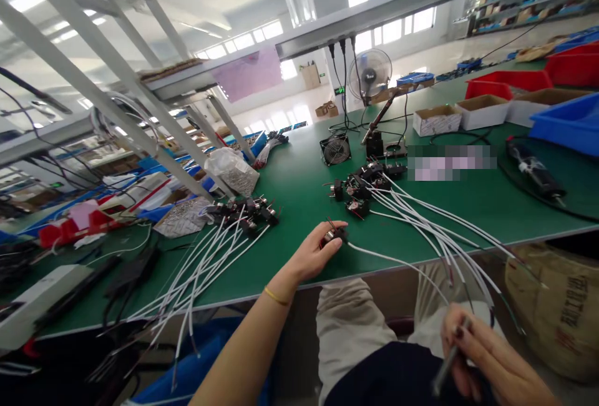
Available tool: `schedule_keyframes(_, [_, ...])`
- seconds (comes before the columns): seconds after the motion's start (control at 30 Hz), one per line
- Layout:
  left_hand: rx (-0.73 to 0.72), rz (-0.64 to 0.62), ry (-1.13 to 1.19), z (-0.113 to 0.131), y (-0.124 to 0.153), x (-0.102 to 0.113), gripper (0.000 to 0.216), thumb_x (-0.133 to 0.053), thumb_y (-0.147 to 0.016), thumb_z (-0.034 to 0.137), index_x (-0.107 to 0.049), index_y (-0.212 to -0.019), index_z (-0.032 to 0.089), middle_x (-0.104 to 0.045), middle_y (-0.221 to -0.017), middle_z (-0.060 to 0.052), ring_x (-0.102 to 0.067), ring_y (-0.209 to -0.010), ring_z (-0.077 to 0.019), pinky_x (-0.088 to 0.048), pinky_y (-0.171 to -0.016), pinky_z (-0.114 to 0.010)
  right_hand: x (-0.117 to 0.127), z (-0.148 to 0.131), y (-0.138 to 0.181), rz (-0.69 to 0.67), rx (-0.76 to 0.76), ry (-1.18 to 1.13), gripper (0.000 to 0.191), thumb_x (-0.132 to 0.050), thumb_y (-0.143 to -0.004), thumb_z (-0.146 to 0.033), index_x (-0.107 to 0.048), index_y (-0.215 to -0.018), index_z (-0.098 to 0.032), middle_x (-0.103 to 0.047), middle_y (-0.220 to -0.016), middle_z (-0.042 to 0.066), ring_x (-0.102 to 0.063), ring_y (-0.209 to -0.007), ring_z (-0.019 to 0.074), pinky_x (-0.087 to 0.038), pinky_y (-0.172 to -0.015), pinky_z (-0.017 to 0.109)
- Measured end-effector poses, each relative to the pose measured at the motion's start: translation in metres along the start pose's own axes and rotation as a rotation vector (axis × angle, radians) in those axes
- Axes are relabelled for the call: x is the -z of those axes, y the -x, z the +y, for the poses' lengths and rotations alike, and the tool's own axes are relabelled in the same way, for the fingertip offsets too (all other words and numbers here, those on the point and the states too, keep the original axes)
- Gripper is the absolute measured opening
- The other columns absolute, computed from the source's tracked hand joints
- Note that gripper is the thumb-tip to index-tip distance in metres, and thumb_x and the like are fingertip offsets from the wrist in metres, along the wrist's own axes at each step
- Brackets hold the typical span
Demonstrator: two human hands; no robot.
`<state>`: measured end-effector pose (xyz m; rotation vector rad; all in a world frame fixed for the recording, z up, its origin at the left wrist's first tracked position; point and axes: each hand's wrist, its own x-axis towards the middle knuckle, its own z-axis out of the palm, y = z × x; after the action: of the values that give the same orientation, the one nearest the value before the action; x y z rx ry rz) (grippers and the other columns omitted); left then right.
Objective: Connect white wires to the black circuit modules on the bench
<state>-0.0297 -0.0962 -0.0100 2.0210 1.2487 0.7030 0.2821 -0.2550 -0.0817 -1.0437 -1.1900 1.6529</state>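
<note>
My left hand [318, 251] is closed around a small black component [337, 233] at the front of the green table. From that part a white cable [393, 255] runs right and down over the table edge towards my right hand [486, 350]. Above my lap, the right hand grips a slim grey metal tool [447, 365], blurred, whose exact kind I cannot make out. Whether these fingers also touch the cable end is unclear. Beyond the left hand lies a heap of similar black components [365, 181], their white cables [435, 225] trailing over the edge.
Another pile of cabled black components [248, 212] lies to the left. Behind are a small black fan [336, 149] and a soldering iron [378, 118] in its stand. A black electric screwdriver [536, 169], white boxes [437, 120] and a blue bin [568, 124] occupy the right side.
</note>
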Motion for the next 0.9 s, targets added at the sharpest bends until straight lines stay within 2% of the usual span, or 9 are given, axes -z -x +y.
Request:
schedule_keyframes(0.1, [0.037, 0.027, 0.103, 0.03, 0.039, -0.031, 0.044, -0.05, -0.102, 0.044, -0.07, -0.132, 0.019, -0.074, -0.12, -0.009, -0.068, -0.107, -0.0274, -0.053, -0.098, -0.039, -0.009, -0.038, -0.006, 0.229, 0.318, 0.041, 0.043, -0.05, -0.115, -0.058, -0.058, -0.092, -0.023, -0.066, -0.067, 0.0, -0.061, -0.057, 0.0152, -0.053, -0.057, 0.023])
schedule_keyframes(0.2, [0.094, 0.071, 0.188, 0.056, 0.069, -0.06, 0.04, -0.051, -0.102, 0.041, -0.069, -0.132, 0.021, -0.075, -0.119, -0.008, -0.07, -0.105, -0.027, -0.053, -0.096, -0.038, -0.02, -0.063, -0.016, 0.21, 0.611, 0.173, 0.028, -0.049, -0.119, -0.043, -0.058, -0.1, -0.024, -0.07, -0.074, 0.0, -0.067, -0.061, 0.0145, -0.056, -0.058, 0.021])
schedule_keyframes(0.37, [0.078, 0.146, 0.232, 0.078, 0.089, -0.083, 0.034, -0.057, -0.1, 0.036, -0.071, -0.129, 0.025, -0.074, -0.126, -0.007, -0.068, -0.12, -0.027, -0.049, -0.107, -0.039, -0.026, -0.067, -0.024, 0.147, 0.745, 0.409, 0.022, -0.043, -0.121, -0.038, -0.055, -0.108, -0.025, -0.07, -0.081, -0.002, -0.07, -0.064, 0.0125, -0.057, -0.062, 0.02])
schedule_keyframes(0.5, [0.127, 0.183, 0.173, 0.086, 0.09, -0.084, 0.032, -0.058, -0.099, 0.038, -0.072, -0.125, 0.024, -0.073, -0.123, -0.008, -0.068, -0.117, -0.0279, -0.051, -0.105, -0.041, -0.032, -0.068, -0.022, 0.145, 0.838, 0.634, 0.025, -0.039, -0.122, -0.037, -0.054, -0.106, -0.024, -0.068, -0.081, -0.001, -0.069, -0.063, 0.0129, -0.055, -0.061, 0.022])
schedule_keyframes(0.63, [0.24, 0.193, 0.108, 0.088, 0.09, -0.087, 0.036, -0.057, -0.1, 0.045, -0.073, -0.122, 0.022, -0.071, -0.119, -0.011, -0.068, -0.112, -0.0297, -0.052, -0.101, -0.044, -0.039, -0.07, -0.022, 0.135, 0.965, 0.871, 0.025, -0.041, -0.12, -0.034, -0.057, -0.103, -0.023, -0.071, -0.082, 0.004, -0.07, -0.068, 0.0192, -0.053, -0.064, 0.029])
schedule_keyframes(0.7, [0.234, 0.202, 0.135, 0.086, 0.091, -0.089, 0.036, -0.056, -0.101, 0.045, -0.073, -0.122, 0.022, -0.07, -0.118, -0.011, -0.068, -0.111, -0.0292, -0.051, -0.1, -0.043, -0.04, -0.067, -0.028, 0.14, 0.87, 0.731, 0.03, -0.044, -0.119, -0.039, -0.059, -0.099, -0.023, -0.072, -0.081, 0.005, -0.069, -0.066, 0.0198, -0.053, -0.062, 0.029])
schedule_keyframes(0.77, [0.157, 0.188, 0.236, 0.084, 0.094, -0.092, 0.036, -0.055, -0.102, 0.044, -0.072, -0.125, 0.023, -0.07, -0.121, -0.01, -0.067, -0.114, -0.0287, -0.051, -0.101, -0.042, -0.037, -0.061, -0.039, 0.108, 0.539, 0.332, 0.037, -0.05, -0.116, -0.051, -0.059, -0.094, -0.023, -0.069, -0.069, 0.003, -0.063, -0.055, 0.0183, -0.05, -0.054, 0.026])
schedule_keyframes(0.83, [0.072, 0.163, 0.334, 0.082, 0.096, -0.094, 0.037, -0.055, -0.102, 0.045, -0.071, -0.13, 0.025, -0.07, -0.125, -0.009, -0.065, -0.119, -0.0286, -0.051, -0.099, -0.039, -0.034, -0.056, -0.05, 0.038, 0.184, -0.056, 0.045, -0.058, -0.109, -0.062, -0.057, -0.088, -0.023, -0.06, -0.054, -0.001, -0.052, -0.041, 0.0155, -0.042, -0.042, 0.022])
schedule_keyframes(0.9, [0.05, 0.157, 0.363, 0.082, 0.098, -0.095, 0.037, -0.056, -0.102, 0.044, -0.07, -0.131, 0.026, -0.07, -0.127, -0.009, -0.065, -0.12, -0.0285, -0.052, -0.096, -0.038, -0.032, -0.052, -0.056, 0.004, 0.039, -0.224, 0.05, -0.066, -0.101, -0.069, -0.055, -0.086, -0.023, -0.056, -0.049, -0.003, -0.047, -0.038, 0.0139, -0.037, -0.038, 0.02])
